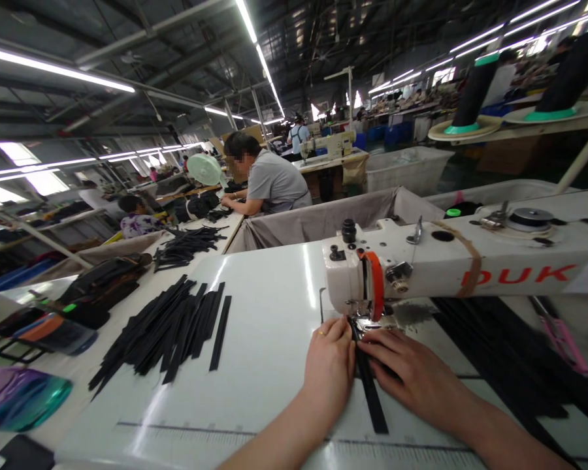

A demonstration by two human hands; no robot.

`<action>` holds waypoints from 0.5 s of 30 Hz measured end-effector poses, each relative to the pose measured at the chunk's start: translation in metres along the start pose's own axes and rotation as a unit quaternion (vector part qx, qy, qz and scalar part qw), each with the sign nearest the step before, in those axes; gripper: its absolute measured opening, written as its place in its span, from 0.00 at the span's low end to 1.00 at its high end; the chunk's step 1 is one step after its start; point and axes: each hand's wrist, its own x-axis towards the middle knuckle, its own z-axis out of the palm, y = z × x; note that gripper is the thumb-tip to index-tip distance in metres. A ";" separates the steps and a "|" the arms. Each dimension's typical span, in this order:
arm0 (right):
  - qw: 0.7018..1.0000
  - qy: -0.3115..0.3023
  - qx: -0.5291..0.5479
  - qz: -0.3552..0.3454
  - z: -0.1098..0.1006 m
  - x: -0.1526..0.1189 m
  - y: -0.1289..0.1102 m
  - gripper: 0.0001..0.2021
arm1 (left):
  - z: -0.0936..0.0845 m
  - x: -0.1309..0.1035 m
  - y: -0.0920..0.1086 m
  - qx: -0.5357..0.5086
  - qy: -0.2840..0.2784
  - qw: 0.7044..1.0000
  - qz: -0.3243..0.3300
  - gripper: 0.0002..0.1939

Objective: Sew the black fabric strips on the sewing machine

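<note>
A black fabric strip runs from under the needle area of the white sewing machine toward me. My left hand is at the strip's left edge, its fingers curled and pressed together near the presser foot; what they pinch is hidden. My right hand lies on the right side of the strip, palm down, fingers stretched toward the needle. A pile of black strips lies on the table to the left, with one separate strip beside it.
Longer black strips and pink-handled scissors lie beyond the machine arm at right. A purple-teal object and a phone sit at left. A person in grey works ahead. Thread cones stand at upper right.
</note>
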 end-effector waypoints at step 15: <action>0.996 -0.014 0.084 -0.024 -0.011 0.005 -0.005 0.10 | 0.005 -0.005 -0.002 -0.007 0.006 1.000 -0.003 0.11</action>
